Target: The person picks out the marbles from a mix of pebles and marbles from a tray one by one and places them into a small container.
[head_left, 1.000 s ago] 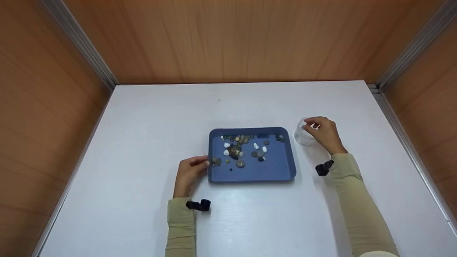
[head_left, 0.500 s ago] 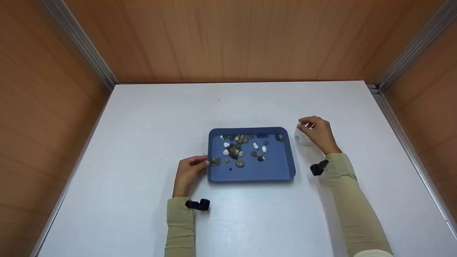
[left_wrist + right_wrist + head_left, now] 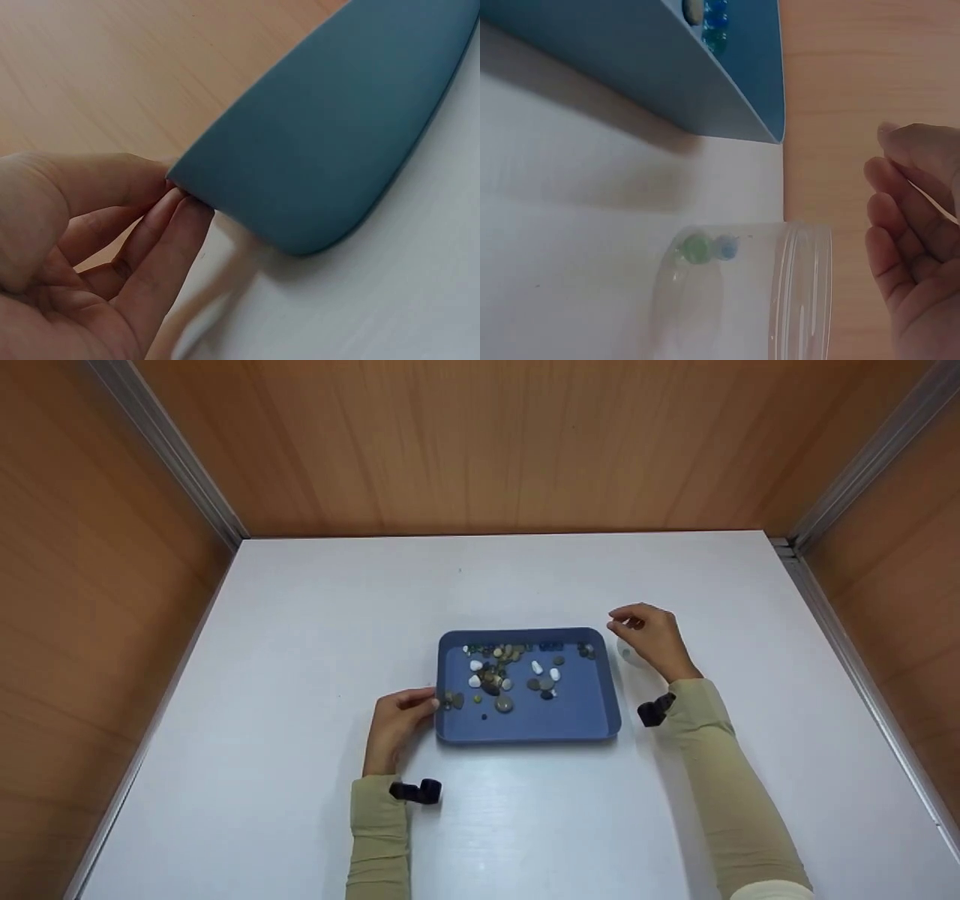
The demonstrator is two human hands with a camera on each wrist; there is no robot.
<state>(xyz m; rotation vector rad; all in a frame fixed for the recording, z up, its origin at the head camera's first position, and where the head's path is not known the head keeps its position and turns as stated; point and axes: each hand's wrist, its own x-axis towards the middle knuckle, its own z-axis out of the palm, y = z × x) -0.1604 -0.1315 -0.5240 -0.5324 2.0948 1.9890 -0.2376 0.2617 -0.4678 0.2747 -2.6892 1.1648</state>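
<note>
White table (image 3: 300,607), blue tray (image 3: 570,720), clear cup (image 3: 780,296) beside it

Stones (image 3: 501,679) lie in the tray (image 3: 570,720); cup (image 3: 628,652) just right of it.

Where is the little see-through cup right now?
In the head view the clear cup stands on the white table, just right of the blue tray, mostly hidden under the right hand.
</note>
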